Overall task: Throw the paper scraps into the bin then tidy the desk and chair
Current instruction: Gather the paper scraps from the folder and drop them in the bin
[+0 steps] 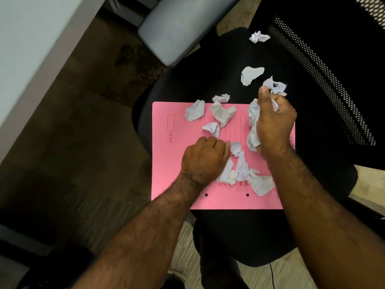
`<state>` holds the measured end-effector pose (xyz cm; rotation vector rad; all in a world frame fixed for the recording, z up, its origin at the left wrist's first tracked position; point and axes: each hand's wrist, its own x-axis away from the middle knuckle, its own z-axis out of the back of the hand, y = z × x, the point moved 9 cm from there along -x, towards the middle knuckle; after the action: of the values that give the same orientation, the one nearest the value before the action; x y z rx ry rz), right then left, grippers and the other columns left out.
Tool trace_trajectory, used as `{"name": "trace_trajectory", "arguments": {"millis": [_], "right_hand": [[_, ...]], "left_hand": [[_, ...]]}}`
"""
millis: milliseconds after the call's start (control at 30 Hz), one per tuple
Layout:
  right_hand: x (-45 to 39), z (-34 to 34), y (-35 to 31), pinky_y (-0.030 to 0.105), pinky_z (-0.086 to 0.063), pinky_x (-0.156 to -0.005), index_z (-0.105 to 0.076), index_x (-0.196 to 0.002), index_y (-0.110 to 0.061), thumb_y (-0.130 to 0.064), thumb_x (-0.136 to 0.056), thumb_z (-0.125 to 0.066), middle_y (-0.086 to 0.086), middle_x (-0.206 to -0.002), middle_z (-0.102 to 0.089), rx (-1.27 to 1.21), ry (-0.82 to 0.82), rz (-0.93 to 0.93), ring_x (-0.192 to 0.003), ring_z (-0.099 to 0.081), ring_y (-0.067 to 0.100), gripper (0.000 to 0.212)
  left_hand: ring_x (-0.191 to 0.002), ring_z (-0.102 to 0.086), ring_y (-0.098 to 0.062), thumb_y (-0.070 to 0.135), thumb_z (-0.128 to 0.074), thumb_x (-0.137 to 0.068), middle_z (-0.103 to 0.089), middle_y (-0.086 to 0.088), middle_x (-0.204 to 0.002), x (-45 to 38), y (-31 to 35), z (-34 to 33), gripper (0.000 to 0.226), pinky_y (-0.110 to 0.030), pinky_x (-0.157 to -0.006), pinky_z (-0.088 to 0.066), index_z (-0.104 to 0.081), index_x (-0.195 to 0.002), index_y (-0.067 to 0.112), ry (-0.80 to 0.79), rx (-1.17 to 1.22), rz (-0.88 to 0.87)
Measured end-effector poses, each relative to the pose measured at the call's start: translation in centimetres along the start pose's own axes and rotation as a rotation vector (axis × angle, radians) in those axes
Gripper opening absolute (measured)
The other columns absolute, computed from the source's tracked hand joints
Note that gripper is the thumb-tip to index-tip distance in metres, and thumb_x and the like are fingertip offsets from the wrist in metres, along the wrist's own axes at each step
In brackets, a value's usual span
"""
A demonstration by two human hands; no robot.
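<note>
Dark wood-look floor point(62, 142) below; pale tabletop point(31, 38) edge at upper left. Black office chair point(208, 80), mesh back at right, grey armrest point(173, 28) above. Pink folder point(166, 163) lies flat on the seat. Crumpled white paper scraps point(223, 113) scattered over the folder; three more sit on bare seat toward the backrest, one far up point(259, 36). Left hand point(205, 159) knuckles-up on the folder, fingers curled closed against a heap of scraps point(239, 170); whether any are gripped, cannot tell. Right hand point(273, 124) fingers closed around a wad of scraps point(253, 126), thumb raised.
</note>
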<state>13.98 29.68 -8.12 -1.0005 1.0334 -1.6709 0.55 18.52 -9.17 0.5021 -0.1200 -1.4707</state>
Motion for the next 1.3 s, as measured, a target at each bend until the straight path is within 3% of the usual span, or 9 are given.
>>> {"name": "trace_trajectory", "arguments": {"millis": [133,367,433,533,700,900,1067,1233,1300], "right_hand": [[0.0,-0.2,-0.9,0.022,-0.053,-0.064,-0.058,-0.07,-0.022,-0.034,-0.092,-0.064,-0.01,-0.063,-0.06,-0.026,0.004,0.006,-0.062,-0.059,0.002,0.026],[0.7,-0.7,-2.1,0.023,-0.051,-0.064,-0.056,-0.066,-0.02,-0.036,-0.091,-0.065,-0.009,-0.06,-0.053,-0.152,-0.022,-0.073,-0.06,-0.052,0.005,0.031],[2.1,-1.9,-2.6,0.024,-0.049,-0.067,-0.055,-0.066,-0.023,-0.041,-0.09,-0.064,-0.01,-0.061,-0.051,-0.163,-0.073,-0.1,-0.063,-0.051,0.006,0.032],[5.3,-4.2,-4.0,0.019,-0.046,-0.06,-0.053,-0.066,-0.021,-0.039,-0.092,-0.062,-0.014,-0.054,-0.048,-0.184,-0.146,-0.088,-0.054,-0.047,0.001,0.033],[13.6,-10.1,-5.5,0.031,-0.052,-0.063,-0.06,-0.063,-0.029,-0.051,-0.088,-0.061,-0.011,-0.056,-0.056,-0.156,-0.38,-0.08,-0.061,-0.058,0.012,0.033],[28.2,-16.8,-4.1,0.017,-0.046,-0.049,-0.055,-0.069,-0.016,-0.035,-0.095,-0.058,-0.014,-0.048,-0.057,-0.106,-0.641,-0.083,-0.049,-0.055,0.001,0.032],[41.9,-20.8,0.6,0.014,-0.046,-0.044,-0.058,-0.076,-0.009,-0.03,-0.094,-0.057,-0.013,-0.047,-0.059,-0.019,-0.927,-0.151,-0.046,-0.056,0.0,0.028],[55.4,-23.0,7.1,0.014,-0.043,-0.043,-0.06,-0.082,0.012,-0.011,-0.092,-0.062,0.001,-0.053,-0.057,-0.027,-1.08,-0.292,-0.042,-0.053,0.002,0.025],[60.5,-23.9,9.9,0.018,-0.045,-0.047,-0.064,-0.075,0.003,-0.011,-0.09,-0.065,0.003,-0.055,-0.059,0.021,-1.141,-0.287,-0.045,-0.056,0.004,0.021]], "left_hand": [[-0.041,-0.043,-0.021,0.025,-0.048,-0.092,-0.051,-0.004,-0.049,-1.0,-1.8,0.6,0.039,-0.024,-0.042,-0.031,-0.058,-0.058,0.009,0.036,0.22,0.224],[-0.042,-0.039,-0.006,0.02,-0.05,-0.097,-0.038,0.005,-0.044,0.7,-5.8,1.6,0.051,-0.024,-0.046,-0.035,-0.044,-0.047,0.02,0.116,0.916,0.944],[-0.046,-0.044,-0.013,0.026,-0.05,-0.097,-0.041,0.003,-0.045,2.5,-6.7,1.7,0.052,-0.026,-0.052,-0.038,-0.042,-0.046,0.021,0.139,1.104,1.129],[-0.037,-0.046,-0.007,0.029,-0.05,-0.097,-0.047,0.009,-0.039,5.6,-7.9,3.2,0.056,-0.019,-0.044,-0.038,-0.049,-0.042,0.022,0.207,1.225,1.301],[-0.028,-0.037,-0.007,0.024,-0.048,-0.098,-0.041,0.008,-0.033,12.4,-12.1,7.6,0.064,-0.014,-0.036,-0.029,-0.048,-0.034,0.02,0.393,1.205,1.414],[-0.025,-0.029,-0.007,0.022,-0.047,-0.098,-0.036,0.007,-0.032,25.7,-18.4,12.4,0.051,-0.011,-0.033,-0.022,-0.043,-0.048,0.017,0.637,1.122,1.549],[-0.024,-0.03,-0.011,0.013,-0.05,-0.091,-0.037,0.005,-0.031,41.0,-22.8,15.2,0.058,-0.013,-0.034,-0.024,-0.045,-0.033,0.016,0.784,0.985,1.744],[-0.026,-0.036,-0.012,0.027,-0.051,-0.093,-0.043,0.003,-0.036,57.3,-25.0,18.1,0.047,-0.016,-0.034,-0.028,-0.054,-0.048,0.017,1.025,0.794,1.912],[-0.026,-0.036,-0.012,0.03,-0.048,-0.094,-0.041,0.007,-0.033,63.4,-25.7,18.5,0.054,-0.015,-0.035,-0.027,-0.053,-0.041,0.018,1.089,0.703,1.987]]}}
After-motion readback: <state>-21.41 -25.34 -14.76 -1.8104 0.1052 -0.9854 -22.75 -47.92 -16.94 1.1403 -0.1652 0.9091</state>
